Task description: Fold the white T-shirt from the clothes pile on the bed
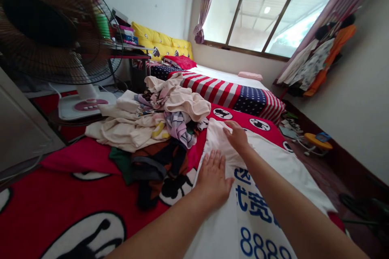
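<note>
Lying on the red blanket [91, 194], directly beneath the fingers, is a white shirt [291, 162] with blue print [258, 207]. The work appears partway along: the shirt is spread out, and the strip under the left fingers seems turned inward, as its edge cuts across some of the lettering. The side beyond the right fingers lies wide and looks still to be brought in, and small creases remain between the hands.

The shirt's long axis runs from near the person's body away past the fingertips, toward the bed [212, 89]. Judging by the upright lettering, its top points to that far end; the near end is out of view.

The left hand [214, 180] presses flat, its fingers nearly together and the thumb spread aside. The right hand [238, 136] rests farther up the cloth, thumb and fingers apart and slightly bent; whether they pinch any fabric cannot be told.

Just beside the left fingertips sits a rumpled heap of clothes [127, 127], apparently unsorted. Well beyond it stands a fan [91, 103], while other garments [316, 62] hang by the wall, far past the right fingers.
</note>
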The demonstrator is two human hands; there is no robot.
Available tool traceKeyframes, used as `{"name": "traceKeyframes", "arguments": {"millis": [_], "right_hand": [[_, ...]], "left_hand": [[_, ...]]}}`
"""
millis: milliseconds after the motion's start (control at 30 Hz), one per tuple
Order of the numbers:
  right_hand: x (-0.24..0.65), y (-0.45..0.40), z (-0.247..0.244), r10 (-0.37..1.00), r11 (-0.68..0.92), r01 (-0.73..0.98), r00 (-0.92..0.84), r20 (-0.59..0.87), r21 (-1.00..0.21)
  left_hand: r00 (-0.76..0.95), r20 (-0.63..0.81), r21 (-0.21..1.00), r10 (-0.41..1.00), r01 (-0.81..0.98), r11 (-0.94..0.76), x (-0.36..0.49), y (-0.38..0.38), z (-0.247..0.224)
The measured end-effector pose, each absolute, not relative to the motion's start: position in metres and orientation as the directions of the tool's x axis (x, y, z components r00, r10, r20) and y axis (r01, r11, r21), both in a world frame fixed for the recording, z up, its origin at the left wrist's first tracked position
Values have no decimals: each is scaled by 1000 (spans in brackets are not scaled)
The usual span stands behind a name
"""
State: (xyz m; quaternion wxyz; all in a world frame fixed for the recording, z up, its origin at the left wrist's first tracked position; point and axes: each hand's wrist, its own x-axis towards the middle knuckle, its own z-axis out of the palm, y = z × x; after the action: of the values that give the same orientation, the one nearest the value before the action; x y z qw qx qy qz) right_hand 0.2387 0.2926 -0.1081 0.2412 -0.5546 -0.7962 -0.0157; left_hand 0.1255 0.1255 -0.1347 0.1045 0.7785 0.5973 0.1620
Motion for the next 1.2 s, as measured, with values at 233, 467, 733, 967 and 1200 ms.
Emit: {"name": "traceKeyframes", "arguments": {"millis": [233, 467, 733, 967, 1200], "right_hand": [[208, 307, -112, 937, 335, 928, -346, -47, -166], [257, 243, -112, 912, 384, 923, -373, 168, -34], [327, 167, -78, 959, 267, 926, -229, 167, -266], [442, 97, -69, 936, -223, 974, 226, 271, -41], [491, 108, -95, 888, -392, 919, 390, 244, -40]], "left_hand": [[216, 127, 345, 968, 905, -248, 125, 126, -135], [230, 168, 319, 959, 908, -274, 126, 128, -138], [248, 172, 259, 954, 923, -286, 122, 129, -140], [276, 271, 270, 922, 898, -348, 120, 126, -142], [281, 341, 288, 897, 877, -384, 118, 125, -144]]}}
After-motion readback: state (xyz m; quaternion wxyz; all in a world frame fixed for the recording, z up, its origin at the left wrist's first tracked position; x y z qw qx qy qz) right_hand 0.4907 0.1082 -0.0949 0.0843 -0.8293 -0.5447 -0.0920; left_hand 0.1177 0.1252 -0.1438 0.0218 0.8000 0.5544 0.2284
